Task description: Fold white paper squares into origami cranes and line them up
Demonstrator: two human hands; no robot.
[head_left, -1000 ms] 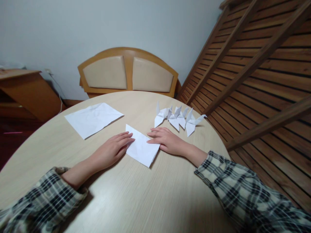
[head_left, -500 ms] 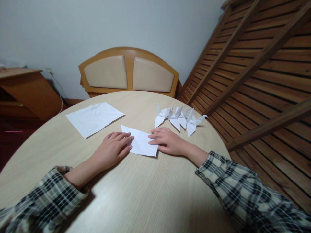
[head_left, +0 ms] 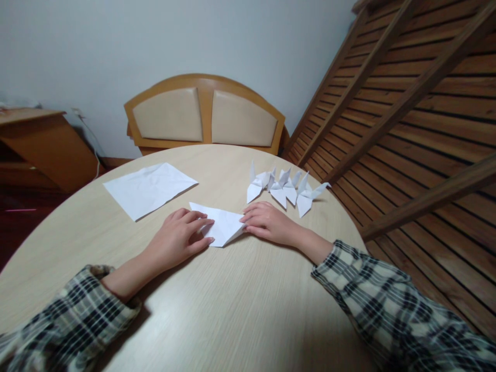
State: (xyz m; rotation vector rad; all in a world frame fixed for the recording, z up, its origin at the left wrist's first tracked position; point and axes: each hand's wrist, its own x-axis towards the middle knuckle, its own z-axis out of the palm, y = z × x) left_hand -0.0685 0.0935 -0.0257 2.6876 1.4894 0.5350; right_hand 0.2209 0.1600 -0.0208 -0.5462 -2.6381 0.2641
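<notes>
A folded piece of white paper (head_left: 222, 226) lies on the table between my hands, its right lower corner bent up and over. My left hand (head_left: 182, 233) holds the paper's left part, fingertips on top and thumb at the near edge. At the right end, my right hand (head_left: 268, 223) grips the bent part, the fingers close together; its thumb is mostly hidden. Just beyond my right hand stand several white paper cranes (head_left: 304, 199) in a close row. A white sheet of paper (head_left: 151, 190) lies flat, farther off to the left.
Everything rests on a round light wood table (head_left: 217, 310). Behind its far edge rises a wooden headboard (head_left: 207, 111) with two cream panels. A slatted wooden frame (head_left: 418, 119) leans along the right side. A brown cabinet (head_left: 42, 147) is at the far left.
The paper's right lower corner has been lifted and folded over by my right hand, which drew back slightly to the right. My left hand stays nearly in place.
</notes>
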